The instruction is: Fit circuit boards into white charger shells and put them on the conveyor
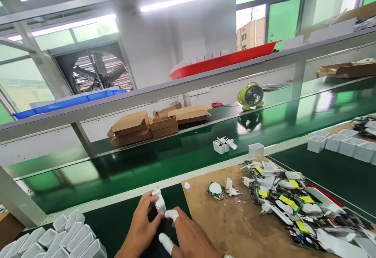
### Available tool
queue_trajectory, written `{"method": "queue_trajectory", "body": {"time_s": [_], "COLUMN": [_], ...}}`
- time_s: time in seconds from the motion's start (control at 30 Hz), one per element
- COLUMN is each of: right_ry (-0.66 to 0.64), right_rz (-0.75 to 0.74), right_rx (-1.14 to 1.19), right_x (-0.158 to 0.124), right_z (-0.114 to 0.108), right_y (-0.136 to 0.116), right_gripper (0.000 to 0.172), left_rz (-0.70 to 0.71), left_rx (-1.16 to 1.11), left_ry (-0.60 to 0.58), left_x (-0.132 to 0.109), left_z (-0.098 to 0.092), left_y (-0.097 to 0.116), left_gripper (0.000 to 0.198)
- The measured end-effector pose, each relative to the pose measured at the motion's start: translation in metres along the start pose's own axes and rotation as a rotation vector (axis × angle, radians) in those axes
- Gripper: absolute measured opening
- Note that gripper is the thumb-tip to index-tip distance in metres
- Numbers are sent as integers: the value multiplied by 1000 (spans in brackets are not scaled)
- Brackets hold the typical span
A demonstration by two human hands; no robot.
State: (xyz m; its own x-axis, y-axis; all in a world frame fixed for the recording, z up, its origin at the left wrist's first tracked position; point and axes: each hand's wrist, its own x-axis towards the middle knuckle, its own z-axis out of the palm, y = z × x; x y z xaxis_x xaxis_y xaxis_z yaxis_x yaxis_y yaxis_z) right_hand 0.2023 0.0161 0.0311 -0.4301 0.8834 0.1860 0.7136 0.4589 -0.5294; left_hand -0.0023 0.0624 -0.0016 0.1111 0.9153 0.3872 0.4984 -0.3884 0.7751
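Observation:
Fingers and thumb of my left hand [143, 219] are closed around a small white plastic charger housing [159, 202], held upright over the dark green mat. My right hand [186, 232] is just to its right, with white finger covers on the thumb and index finger. Those two fingers are spread apart, and the index tip is at the housing's lower end; whether it presses on it I cannot tell. On the brown board [217, 222] to the right lie a green circuit board with a white dome [216, 188], a white plug piece [231, 187] and a small white cap [187, 186].
Open white cases [70, 234] stand grouped at lower left. A heap of circuit boards and plug parts [288, 199] covers the board's right side. Beyond runs a green conveyor belt [176, 148] carrying a white box of plugs [221, 145]. A green fan [250, 95] stands behind it.

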Motion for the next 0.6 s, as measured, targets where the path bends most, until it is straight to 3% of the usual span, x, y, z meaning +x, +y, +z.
{"method": "queue_trajectory", "body": {"time_s": [0.17,0.27,0.37,0.5,0.6], "right_ry": [-119,-124,-104,-92,-71], "right_rz": [-132,-175,-211,-266,-297], "right_rx": [-159,-234,-275,-303,-307], "right_x": [15,22,24,20,15], "right_z": [27,44,52,48,40], "right_y": [15,26,34,35,31], "right_gripper": [34,25,18,21,26], "left_rz": [-21,-10,6,36,153], "left_rx": [-85,-93,-56,80,398], "left_ry": [-81,-109,-118,-69,17], "left_x": [47,52,43,20,0], "left_z": [23,37,37,6,-45], "left_y": [-3,2,14,31,37], "left_gripper": [35,38,42,49,43]}}
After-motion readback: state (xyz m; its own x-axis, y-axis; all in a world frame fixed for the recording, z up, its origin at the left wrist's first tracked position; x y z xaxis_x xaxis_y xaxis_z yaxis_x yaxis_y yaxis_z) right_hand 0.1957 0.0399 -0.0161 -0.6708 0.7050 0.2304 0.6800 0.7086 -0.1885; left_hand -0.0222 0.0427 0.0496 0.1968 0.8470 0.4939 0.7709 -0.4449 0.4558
